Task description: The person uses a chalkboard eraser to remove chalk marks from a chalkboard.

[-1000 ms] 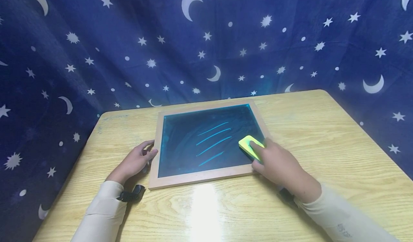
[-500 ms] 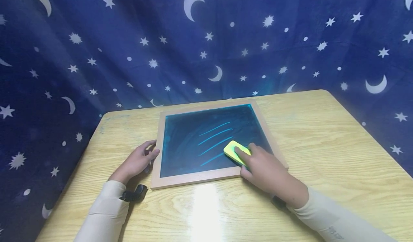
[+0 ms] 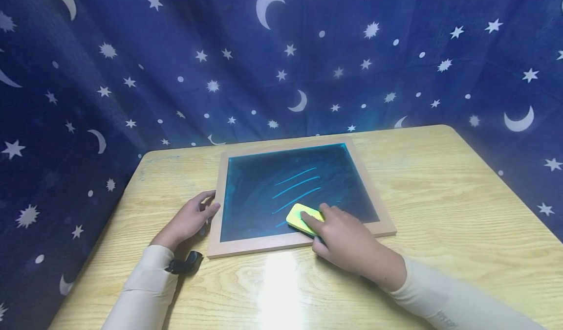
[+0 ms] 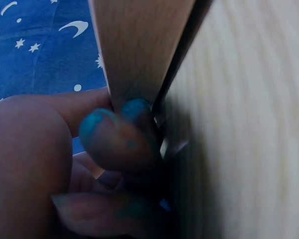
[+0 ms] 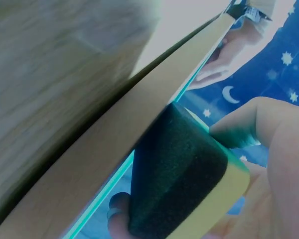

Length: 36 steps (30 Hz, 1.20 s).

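Note:
A wood-framed chalkboard (image 3: 250, 183) lies on the table, bearing slanted blue chalk lines (image 3: 296, 187). My right hand (image 3: 349, 242) grips a yellow chalkboard eraser (image 3: 299, 216), index finger on its top, near the board's front edge. The eraser covers part of the lowest line, of which a short bit shows to its left. In the right wrist view the eraser's dark felt side (image 5: 177, 164) meets the board beside the frame. My left hand (image 3: 186, 221) holds the frame's left edge; its chalk-stained fingertips (image 4: 97, 132) show against the wood in the left wrist view.
The board rests on a light wooden table (image 3: 448, 198), with faint blue smudges at its back left. A dark blue curtain (image 3: 176, 51) with moons and stars hangs behind and around it. A black wrist strap (image 3: 182, 265) sits on the left sleeve.
My right hand has slid the eraser leftward and slightly nearer along the lowest chalk line, most of whose right part no longer shows. The left hand stays at the frame.

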{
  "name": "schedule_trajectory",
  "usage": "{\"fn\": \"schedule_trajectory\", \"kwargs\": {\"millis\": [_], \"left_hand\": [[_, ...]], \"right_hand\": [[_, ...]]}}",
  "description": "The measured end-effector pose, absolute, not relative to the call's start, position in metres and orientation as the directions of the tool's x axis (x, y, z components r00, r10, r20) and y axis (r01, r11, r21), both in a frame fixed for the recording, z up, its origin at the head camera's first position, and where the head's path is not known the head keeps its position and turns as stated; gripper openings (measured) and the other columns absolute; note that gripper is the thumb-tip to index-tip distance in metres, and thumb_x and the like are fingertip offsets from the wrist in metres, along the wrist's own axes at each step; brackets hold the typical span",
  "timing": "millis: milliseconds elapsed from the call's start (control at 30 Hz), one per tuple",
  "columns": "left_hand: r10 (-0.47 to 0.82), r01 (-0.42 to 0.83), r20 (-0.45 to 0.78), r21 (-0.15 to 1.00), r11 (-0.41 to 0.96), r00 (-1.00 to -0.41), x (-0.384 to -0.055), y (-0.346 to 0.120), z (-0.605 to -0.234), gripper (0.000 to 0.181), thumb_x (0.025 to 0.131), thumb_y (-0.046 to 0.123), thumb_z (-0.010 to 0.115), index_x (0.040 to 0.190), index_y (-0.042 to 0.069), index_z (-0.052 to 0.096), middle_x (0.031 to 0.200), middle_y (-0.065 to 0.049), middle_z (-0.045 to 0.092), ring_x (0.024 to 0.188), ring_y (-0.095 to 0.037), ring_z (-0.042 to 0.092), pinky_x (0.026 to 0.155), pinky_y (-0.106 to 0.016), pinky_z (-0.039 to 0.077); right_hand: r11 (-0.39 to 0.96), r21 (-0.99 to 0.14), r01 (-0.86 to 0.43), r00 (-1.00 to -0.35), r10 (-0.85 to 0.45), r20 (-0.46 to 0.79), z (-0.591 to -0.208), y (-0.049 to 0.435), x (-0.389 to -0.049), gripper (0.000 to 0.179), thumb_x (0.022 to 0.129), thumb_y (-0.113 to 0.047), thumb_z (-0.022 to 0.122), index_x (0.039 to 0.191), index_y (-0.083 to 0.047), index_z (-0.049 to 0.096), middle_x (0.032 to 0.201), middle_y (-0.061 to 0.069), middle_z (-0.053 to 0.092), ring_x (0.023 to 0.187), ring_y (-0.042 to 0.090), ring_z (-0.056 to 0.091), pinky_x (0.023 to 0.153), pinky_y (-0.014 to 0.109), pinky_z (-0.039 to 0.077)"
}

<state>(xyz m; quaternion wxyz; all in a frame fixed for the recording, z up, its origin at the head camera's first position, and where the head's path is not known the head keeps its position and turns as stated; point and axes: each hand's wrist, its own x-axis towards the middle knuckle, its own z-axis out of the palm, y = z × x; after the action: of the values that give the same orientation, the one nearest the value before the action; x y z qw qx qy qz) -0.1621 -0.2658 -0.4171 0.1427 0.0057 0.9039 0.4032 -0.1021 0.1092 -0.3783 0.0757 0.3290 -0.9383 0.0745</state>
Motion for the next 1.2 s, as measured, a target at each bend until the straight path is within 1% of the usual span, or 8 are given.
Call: {"fn": "schedule_trajectory", "kwargs": {"millis": [33, 200, 333, 400, 467, 633, 1000, 1200], "left_hand": [[0.126, -0.114, -0.260, 0.741, 0.662, -0.957, -0.162, -0.265, -0.417, 0.065, 0.106, 0.036, 0.047, 0.157, 0.003, 0.025, 0.130, -0.031, 0.058, 0.055, -0.021, 0.053, 0.061, -0.036, 0.050], [0.116, -0.115, -0.257, 0.732, 0.672, -0.959, -0.161, -0.263, -0.416, 0.066, 0.105, 0.038, 0.048, 0.157, 0.003, 0.025, 0.129, -0.030, 0.059, 0.055, -0.019, 0.053, 0.062, -0.035, 0.049], [0.113, -0.114, -0.256, 0.726, 0.678, -0.960, -0.161, -0.262, -0.416, 0.071, 0.102, 0.043, 0.052, 0.157, 0.005, 0.027, 0.101, -0.017, 0.066, 0.057, -0.018, 0.054, 0.060, -0.035, 0.050], [0.112, -0.118, -0.259, 0.727, 0.676, -0.960, -0.161, -0.262, -0.416, 0.073, 0.101, 0.045, 0.055, 0.157, 0.006, 0.027, 0.087, -0.010, 0.063, 0.056, -0.018, 0.054, 0.058, -0.035, 0.050], [0.110, -0.123, -0.262, 0.730, 0.672, -0.959, -0.161, -0.261, -0.416, 0.073, 0.100, 0.044, 0.057, 0.157, 0.007, 0.028, 0.080, -0.007, 0.059, 0.053, -0.018, 0.053, 0.056, -0.035, 0.049], [0.103, -0.130, -0.264, 0.733, 0.668, -0.959, -0.161, -0.260, -0.415, 0.072, 0.100, 0.043, 0.057, 0.156, 0.008, 0.029, 0.078, -0.006, 0.056, 0.053, -0.017, 0.051, 0.055, -0.035, 0.049], [0.119, -0.120, -0.266, 0.730, 0.672, -0.956, -0.161, -0.262, -0.415, 0.076, 0.101, 0.046, 0.055, 0.158, 0.006, 0.025, 0.083, -0.007, 0.059, 0.058, -0.018, 0.053, 0.056, -0.035, 0.049], [0.124, -0.110, -0.262, 0.723, 0.682, -0.957, -0.160, -0.263, -0.414, 0.076, 0.101, 0.045, 0.054, 0.158, 0.005, 0.024, 0.084, -0.008, 0.059, 0.065, -0.018, 0.055, 0.058, -0.034, 0.048]], "right_hand": [[0.767, -0.091, -0.636, -0.766, -0.612, 0.196, -0.379, 0.108, -0.102, 0.050, 0.085, -0.021, 0.063, 0.134, -0.016, 0.065, 0.089, 0.008, 0.053, 0.063, 0.014, 0.037, 0.054, 0.025, 0.035], [0.747, -0.088, -0.658, -0.745, -0.630, 0.222, -0.381, 0.103, -0.100, 0.050, 0.084, -0.020, 0.063, 0.133, -0.015, 0.065, 0.086, 0.006, 0.051, 0.062, 0.013, 0.035, 0.052, 0.024, 0.031], [0.754, -0.103, -0.649, -0.755, -0.621, 0.210, -0.382, 0.103, -0.099, 0.051, 0.084, -0.020, 0.063, 0.134, -0.016, 0.065, 0.089, 0.008, 0.053, 0.064, 0.013, 0.038, 0.054, 0.025, 0.036], [0.763, -0.110, -0.637, -0.766, -0.611, 0.198, -0.382, 0.104, -0.099, 0.052, 0.083, -0.020, 0.063, 0.136, -0.017, 0.064, 0.094, 0.010, 0.056, 0.066, 0.015, 0.043, 0.056, 0.028, 0.041], [0.772, -0.111, -0.626, -0.776, -0.602, 0.187, -0.383, 0.105, -0.100, 0.053, 0.084, -0.021, 0.063, 0.137, -0.017, 0.063, 0.100, 0.014, 0.059, 0.071, 0.018, 0.052, 0.060, 0.032, 0.048], [0.796, -0.113, -0.594, -0.801, -0.572, 0.177, -0.384, 0.112, -0.103, 0.054, 0.084, -0.023, 0.065, 0.138, -0.019, 0.062, 0.109, 0.018, 0.062, 0.080, 0.024, 0.060, 0.064, 0.036, 0.053], [0.841, -0.144, -0.522, -0.850, -0.497, 0.175, -0.386, 0.132, -0.122, 0.056, 0.083, -0.019, 0.064, 0.139, -0.017, 0.061, 0.089, 0.010, 0.051, 0.064, 0.016, 0.037, 0.053, 0.026, 0.033], [0.865, -0.127, -0.486, -0.869, -0.464, 0.172, -0.385, 0.145, -0.134, 0.056, 0.082, -0.019, 0.062, 0.138, -0.014, 0.062, 0.086, 0.011, 0.052, 0.062, 0.016, 0.038, 0.053, 0.027, 0.033]]}}
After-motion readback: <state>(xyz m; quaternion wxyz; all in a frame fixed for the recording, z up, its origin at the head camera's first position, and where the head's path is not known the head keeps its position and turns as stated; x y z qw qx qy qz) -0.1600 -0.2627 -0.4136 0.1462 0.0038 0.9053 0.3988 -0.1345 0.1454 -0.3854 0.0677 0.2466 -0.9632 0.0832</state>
